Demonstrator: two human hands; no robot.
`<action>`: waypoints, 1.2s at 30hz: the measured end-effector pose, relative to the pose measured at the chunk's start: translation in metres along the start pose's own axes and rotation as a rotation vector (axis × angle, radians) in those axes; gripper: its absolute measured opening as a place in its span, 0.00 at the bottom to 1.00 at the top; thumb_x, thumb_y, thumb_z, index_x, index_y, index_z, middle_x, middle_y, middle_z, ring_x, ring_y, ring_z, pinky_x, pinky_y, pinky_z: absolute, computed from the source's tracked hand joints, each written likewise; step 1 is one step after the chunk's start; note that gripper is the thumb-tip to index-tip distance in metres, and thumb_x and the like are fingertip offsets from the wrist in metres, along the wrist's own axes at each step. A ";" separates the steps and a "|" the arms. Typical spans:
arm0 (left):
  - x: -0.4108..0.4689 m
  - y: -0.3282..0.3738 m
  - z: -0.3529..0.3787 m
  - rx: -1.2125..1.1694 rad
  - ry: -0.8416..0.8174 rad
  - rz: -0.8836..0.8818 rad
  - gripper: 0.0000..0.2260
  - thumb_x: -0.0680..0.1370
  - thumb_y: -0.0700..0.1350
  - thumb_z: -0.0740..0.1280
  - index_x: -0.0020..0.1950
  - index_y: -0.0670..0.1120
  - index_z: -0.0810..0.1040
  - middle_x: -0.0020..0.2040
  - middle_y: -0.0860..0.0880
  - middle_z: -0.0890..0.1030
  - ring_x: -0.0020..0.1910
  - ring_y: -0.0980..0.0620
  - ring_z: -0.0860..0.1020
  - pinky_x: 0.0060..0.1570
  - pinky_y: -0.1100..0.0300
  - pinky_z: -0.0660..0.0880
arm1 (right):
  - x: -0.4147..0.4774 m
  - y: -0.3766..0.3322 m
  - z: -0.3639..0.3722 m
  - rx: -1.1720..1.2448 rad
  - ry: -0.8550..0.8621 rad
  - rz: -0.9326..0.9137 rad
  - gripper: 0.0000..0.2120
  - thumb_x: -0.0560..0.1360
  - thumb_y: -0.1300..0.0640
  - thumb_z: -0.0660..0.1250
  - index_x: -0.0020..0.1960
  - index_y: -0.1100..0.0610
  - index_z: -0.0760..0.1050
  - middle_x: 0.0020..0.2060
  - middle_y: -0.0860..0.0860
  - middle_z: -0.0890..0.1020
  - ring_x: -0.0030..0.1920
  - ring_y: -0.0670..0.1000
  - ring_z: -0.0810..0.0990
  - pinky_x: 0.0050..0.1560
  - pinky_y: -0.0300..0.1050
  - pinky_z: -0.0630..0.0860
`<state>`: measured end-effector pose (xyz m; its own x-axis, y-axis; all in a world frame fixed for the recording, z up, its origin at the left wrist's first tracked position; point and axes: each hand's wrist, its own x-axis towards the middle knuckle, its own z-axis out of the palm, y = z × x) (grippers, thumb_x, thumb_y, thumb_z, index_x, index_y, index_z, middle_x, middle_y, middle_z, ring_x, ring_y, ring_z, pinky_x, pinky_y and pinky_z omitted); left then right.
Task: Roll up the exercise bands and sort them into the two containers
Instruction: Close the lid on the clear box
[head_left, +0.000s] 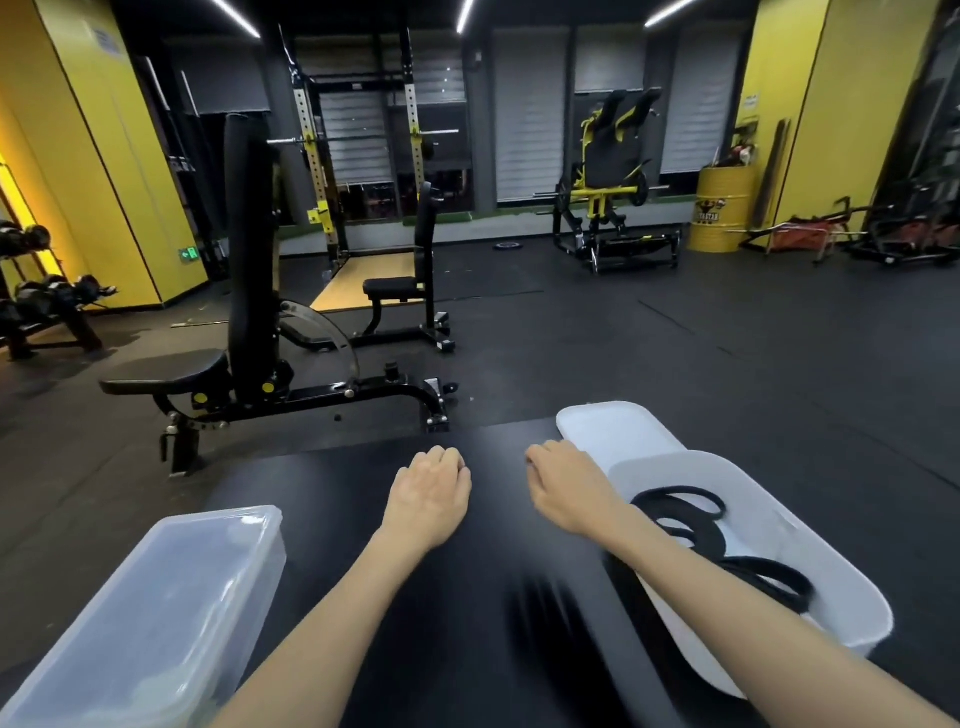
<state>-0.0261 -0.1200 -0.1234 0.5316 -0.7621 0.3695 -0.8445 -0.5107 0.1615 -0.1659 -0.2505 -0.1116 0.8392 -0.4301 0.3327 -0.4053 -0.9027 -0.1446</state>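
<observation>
Head cam, the only view. We see both forearms reaching fwd over a black surface (363, 519), backs of the hands up.

Left hand (428, 491): fingers curled under into a loose fist, knuckles fwd. Palm side is hidden; nothing shows in the grip.

Right hand (566, 488): same pose, fingers tucked under and nothing visible in them. It sits just beside the near edge of a white lid (618, 431) lying flat on the surface. The two hands are near each other but apart, w/ bare black surface between.

Black exercise bands (685, 512): loose loops, not rolled, lying inside the white container (841, 587) on our right. The right forearm crosses in front of that container's left rim. A dark blurred streak lies on the surface between the forearms; we can't tell what it is.

Clear plastic container (156, 597): on our left, near the left forearm. Its contents are unclear through the plastic.

Bkgd: gym floor w/ an adjustable bench (171, 371) beyond the surface, a rack (363, 156) behind it, a yellow drum (722, 208) far right and dumbbells (47, 296) far left.
</observation>
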 end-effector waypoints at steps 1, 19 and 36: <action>0.007 0.012 0.004 -0.022 -0.011 0.007 0.11 0.82 0.48 0.53 0.52 0.46 0.73 0.50 0.50 0.76 0.49 0.48 0.73 0.50 0.53 0.71 | 0.001 0.013 -0.004 -0.010 -0.013 0.014 0.09 0.79 0.58 0.52 0.46 0.59 0.69 0.43 0.55 0.76 0.46 0.57 0.72 0.41 0.48 0.66; 0.130 0.144 0.085 -0.309 -0.393 -0.086 0.10 0.76 0.43 0.59 0.41 0.39 0.76 0.46 0.40 0.80 0.43 0.43 0.75 0.43 0.54 0.74 | 0.044 0.217 -0.019 0.158 -0.400 0.253 0.12 0.75 0.58 0.56 0.49 0.57 0.77 0.48 0.53 0.80 0.48 0.54 0.79 0.46 0.49 0.77; 0.165 0.156 0.150 -0.370 -0.366 -0.475 0.14 0.71 0.35 0.65 0.34 0.45 0.60 0.37 0.48 0.67 0.34 0.52 0.67 0.22 0.66 0.60 | 0.056 0.300 0.023 0.277 -0.526 0.618 0.08 0.64 0.69 0.60 0.28 0.61 0.66 0.21 0.54 0.70 0.22 0.52 0.68 0.28 0.38 0.66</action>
<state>-0.0606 -0.3848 -0.1747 0.7812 -0.6086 -0.1392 -0.4480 -0.7018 0.5538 -0.2320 -0.5453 -0.1581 0.5833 -0.7345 -0.3468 -0.7999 -0.4452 -0.4025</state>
